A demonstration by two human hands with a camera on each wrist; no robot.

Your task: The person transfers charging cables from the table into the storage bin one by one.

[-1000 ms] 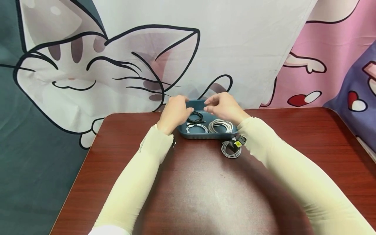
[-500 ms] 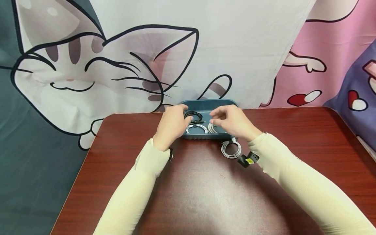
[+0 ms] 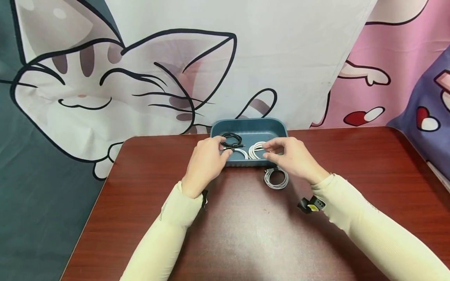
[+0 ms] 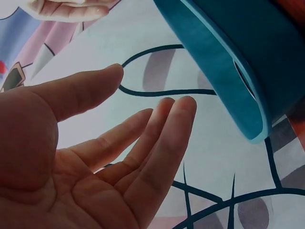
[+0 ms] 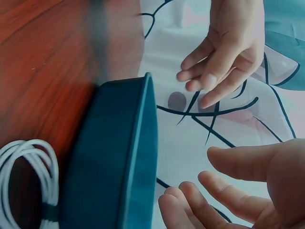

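While the left hand point(image 3: 205, 162) and right hand point(image 3: 299, 158) hover empty, fingers loosely parted, near the blue rounded plastic tray point(image 3: 251, 128), the grey coiled cable point(image 3: 276, 187) before it on the brown wood-grain surface point(image 3: 239, 226) looks light, bendy, best pinched at its dark tie point(image 5: 50, 210).

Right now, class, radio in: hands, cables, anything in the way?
Left hand and right hand empty, near blue tray. Black cable, two white cables inside; grey cable outside, on table. Nothing visibly blocking the tray.
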